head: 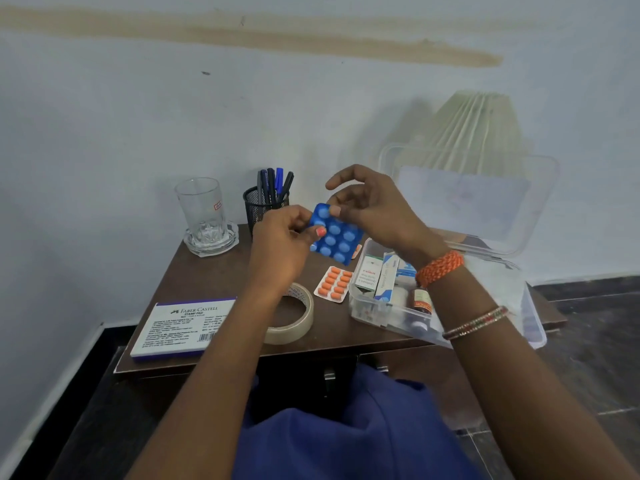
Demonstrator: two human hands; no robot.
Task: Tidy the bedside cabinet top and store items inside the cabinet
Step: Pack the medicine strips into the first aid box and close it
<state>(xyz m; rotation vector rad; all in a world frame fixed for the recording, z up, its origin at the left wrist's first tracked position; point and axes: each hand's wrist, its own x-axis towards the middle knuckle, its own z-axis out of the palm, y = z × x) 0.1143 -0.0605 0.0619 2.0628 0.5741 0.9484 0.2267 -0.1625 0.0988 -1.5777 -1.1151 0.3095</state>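
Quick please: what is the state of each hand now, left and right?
Left hand: pinches the blue blister pack by its left edge.
Right hand: pinches the same pack at its top edge.

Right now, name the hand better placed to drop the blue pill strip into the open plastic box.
Right hand. It pinches the blue pill strip with the left hand, but its forearm already lies over the plastic box, probably the shorter move.

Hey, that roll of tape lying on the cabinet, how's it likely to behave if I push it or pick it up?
The tape roll lies flat on its side, so a push would probably slide it rather than roll it. It looks like a hollow ring, likely light and easy to hook with a finger. It sits near the front edge of the cabinet top, so a push forward might drop it.
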